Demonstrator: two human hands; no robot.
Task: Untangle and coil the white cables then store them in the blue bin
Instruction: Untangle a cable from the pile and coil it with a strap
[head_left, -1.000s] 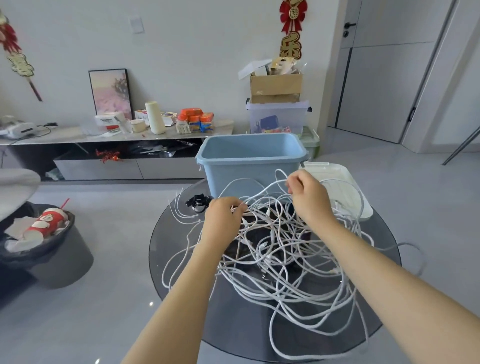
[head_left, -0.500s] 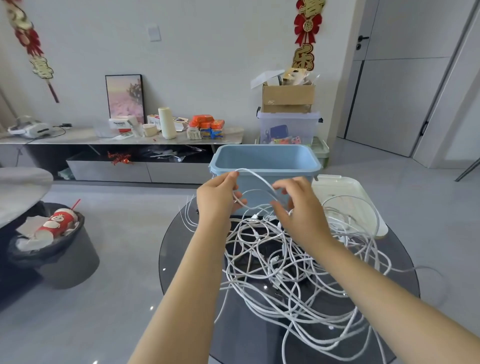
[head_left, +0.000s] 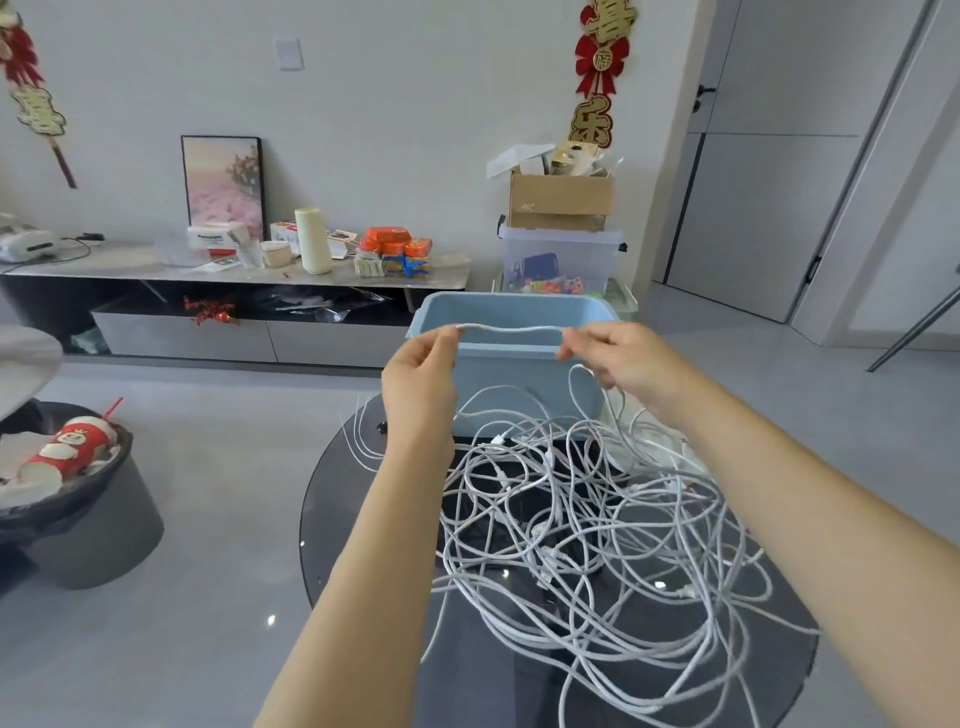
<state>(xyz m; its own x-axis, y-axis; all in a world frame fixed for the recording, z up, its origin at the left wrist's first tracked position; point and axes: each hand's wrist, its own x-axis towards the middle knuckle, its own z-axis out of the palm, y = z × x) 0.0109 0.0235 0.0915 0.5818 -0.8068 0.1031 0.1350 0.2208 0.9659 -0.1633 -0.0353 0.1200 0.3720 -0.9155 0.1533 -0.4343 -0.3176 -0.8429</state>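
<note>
stage: early | left hand (head_left: 421, 371) and right hand (head_left: 618, 358) pinching one cable (head_left: 511, 329) taut | pile (head_left: 597, 525) lying tangled | bin (head_left: 511, 312) holding no coils visible

Round dark glass table (head_left: 363, 519) in foreground. Left: dark trash bin (head_left: 88, 525) holding a red paper cup (head_left: 67, 449) with straw. Back wall: low TV console (head_left: 234, 280) with framed pink picture (head_left: 222, 184), cream cylinder (head_left: 313, 240), orange packets (head_left: 395, 243). Right of it, cardboard box (head_left: 560, 200) stacked on a clear lidded storage tub (head_left: 558, 260). Red-gold hanging ornament (head_left: 600, 73) on wall, grey door (head_left: 769, 156) far right.
</note>
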